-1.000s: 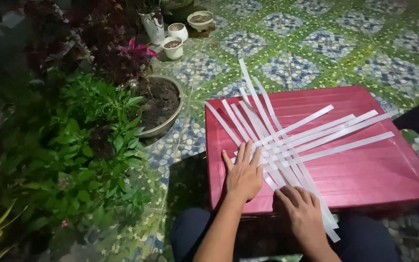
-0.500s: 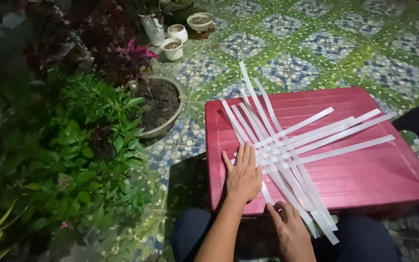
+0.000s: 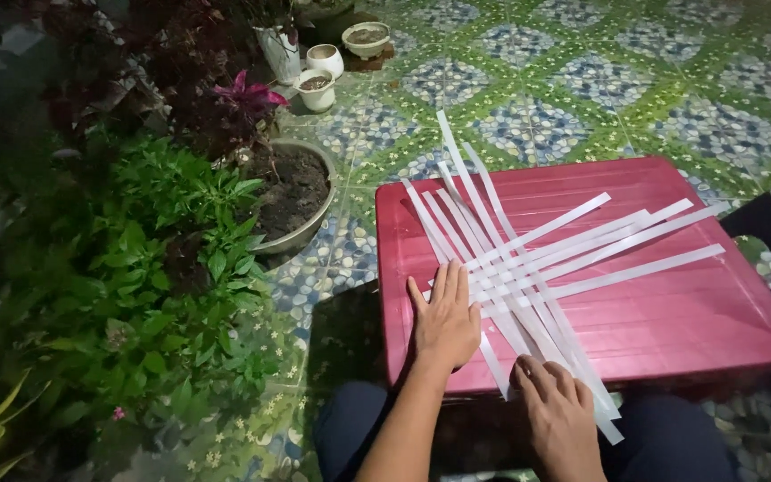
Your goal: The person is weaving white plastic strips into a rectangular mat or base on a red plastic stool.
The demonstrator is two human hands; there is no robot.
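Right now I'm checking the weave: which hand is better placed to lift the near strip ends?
Right hand: its fingers rest at the near ends of the white strips. Left hand lies flat, pinning them.

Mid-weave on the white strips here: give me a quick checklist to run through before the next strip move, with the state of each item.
1. Left hand flat on the crossed white strips, pinning them: ok.
2. Right hand at the near strip ends by the table edge: ok; whether its fingers pinch a strip: cannot tell.
3. Strips lie flat on the red plastic table, none curled up: ok.
4. Spacing of the strips even: not ok; they fan out and cross at uneven angles.
5. All strip ends supported: not ok; some overhang the far and near edges.
6. Over-under order at the crossings: cannot tell.
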